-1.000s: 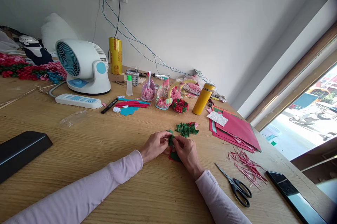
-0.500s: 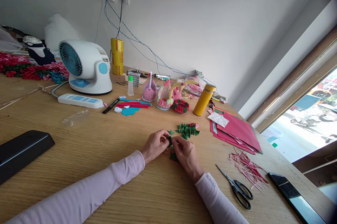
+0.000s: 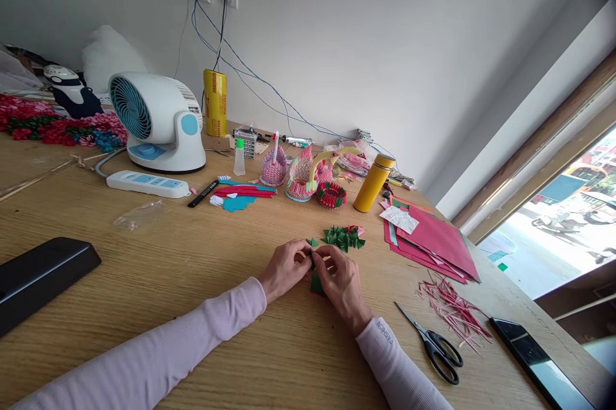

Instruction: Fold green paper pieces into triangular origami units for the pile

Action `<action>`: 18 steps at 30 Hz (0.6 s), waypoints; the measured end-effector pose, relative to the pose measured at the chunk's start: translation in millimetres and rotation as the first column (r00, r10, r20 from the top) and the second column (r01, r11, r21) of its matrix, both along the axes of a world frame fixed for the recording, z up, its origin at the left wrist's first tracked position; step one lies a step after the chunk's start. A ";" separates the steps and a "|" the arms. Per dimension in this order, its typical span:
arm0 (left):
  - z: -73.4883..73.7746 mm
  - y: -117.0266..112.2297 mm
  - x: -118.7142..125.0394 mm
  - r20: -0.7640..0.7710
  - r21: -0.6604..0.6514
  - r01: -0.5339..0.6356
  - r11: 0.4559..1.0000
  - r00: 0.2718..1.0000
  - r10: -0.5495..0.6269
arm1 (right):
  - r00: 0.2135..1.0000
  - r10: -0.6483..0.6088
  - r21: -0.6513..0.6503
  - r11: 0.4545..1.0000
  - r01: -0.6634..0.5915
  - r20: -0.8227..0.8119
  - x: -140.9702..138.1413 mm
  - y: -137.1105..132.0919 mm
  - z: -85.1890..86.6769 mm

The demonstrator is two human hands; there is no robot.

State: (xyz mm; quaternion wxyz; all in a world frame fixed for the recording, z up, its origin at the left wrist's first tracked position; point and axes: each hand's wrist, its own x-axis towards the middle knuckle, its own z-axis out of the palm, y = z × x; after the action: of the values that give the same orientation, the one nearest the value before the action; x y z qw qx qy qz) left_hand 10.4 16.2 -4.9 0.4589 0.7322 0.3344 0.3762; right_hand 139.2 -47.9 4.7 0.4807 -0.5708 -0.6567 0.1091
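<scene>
My left hand (image 3: 287, 267) and my right hand (image 3: 341, 281) meet over the wooden table, fingers closed in a pinch on one small piece of green paper (image 3: 312, 260). Most of that piece is hidden by the fingertips. Below it, beside my right hand, lie green paper pieces (image 3: 316, 284) with a red edge showing. A single green paper triangle (image 3: 312, 242) rests just beyond the fingers. Farther back is a pile of folded green triangles (image 3: 342, 238) with a little pink among them.
Scissors (image 3: 436, 346), red paper strips (image 3: 456, 308) and a phone (image 3: 534, 358) lie to the right. Behind them are coloured paper sheets (image 3: 437, 240). A yellow flask (image 3: 374, 183), folded-paper swans (image 3: 308, 174) and a red-green paper ring (image 3: 332, 195) stand beyond. A fan (image 3: 161, 124) is at left.
Both hands stay together in nearly the same place, with only slight finger movement on the green paper. The camera view has shifted very slightly.
</scene>
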 end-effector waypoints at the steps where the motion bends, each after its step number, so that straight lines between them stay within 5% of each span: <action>1: 0.1 0.2 0.0 -0.014 0.035 -0.006 0.999 1.000 0.007 | 1.000 0.000 -0.006 1.000 0.000 -0.011 -0.1 -0.2 0.7; 9: -0.9 1.4 -0.1 -0.047 0.159 -0.008 0.987 0.999 0.015 | 0.990 0.014 -0.085 0.996 -0.026 -0.142 0.7 2.4 2.6; 18: 0.8 -2.2 0.6 -0.140 0.210 0.039 0.977 0.990 -0.010 | 1.000 -0.027 -0.049 0.998 0.027 0.011 5.9 5.1 -7.0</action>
State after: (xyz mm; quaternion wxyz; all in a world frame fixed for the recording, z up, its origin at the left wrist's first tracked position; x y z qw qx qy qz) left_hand 11.1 14.0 -4.1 0.3582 0.8055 0.3141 0.3525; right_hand 145.1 -42.8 -2.2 0.4644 -0.5919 -0.6485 0.1159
